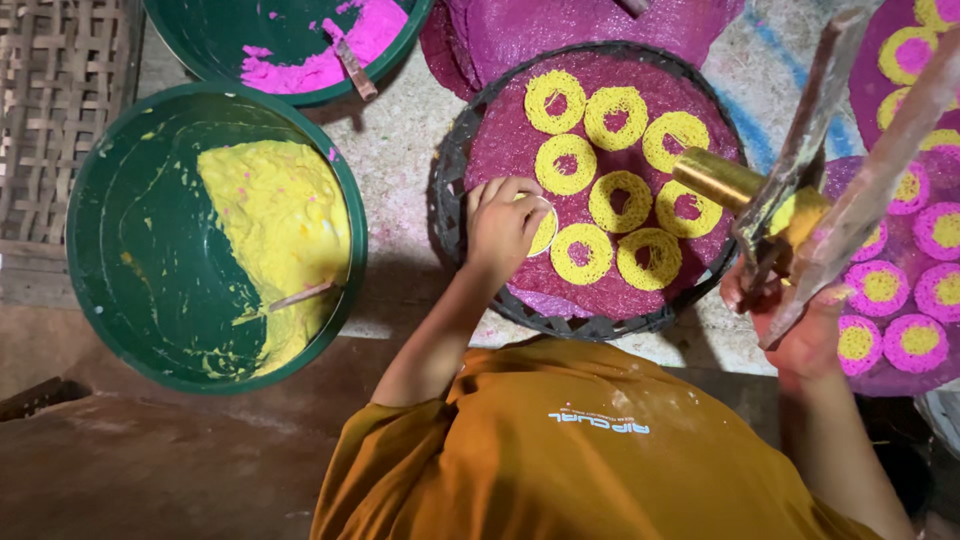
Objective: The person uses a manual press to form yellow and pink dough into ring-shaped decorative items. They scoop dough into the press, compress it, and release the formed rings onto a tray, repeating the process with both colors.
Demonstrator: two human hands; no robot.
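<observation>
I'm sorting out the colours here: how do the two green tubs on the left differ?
The near tub holds yellow paste, while the far tub holds pink paste. The near tub shows whole; the far tub is cut off by the picture's top edge. The near tub's yellow is flecked with pink. Both are round, dark green, and have a stick resting in the paste.

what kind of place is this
Probably a small hand-run food workshop, worked at floor level. Green tubs of yellow batter and pink batter sit beside a woven tray of yellow lacy rings laid on a purple sheet.
</observation>
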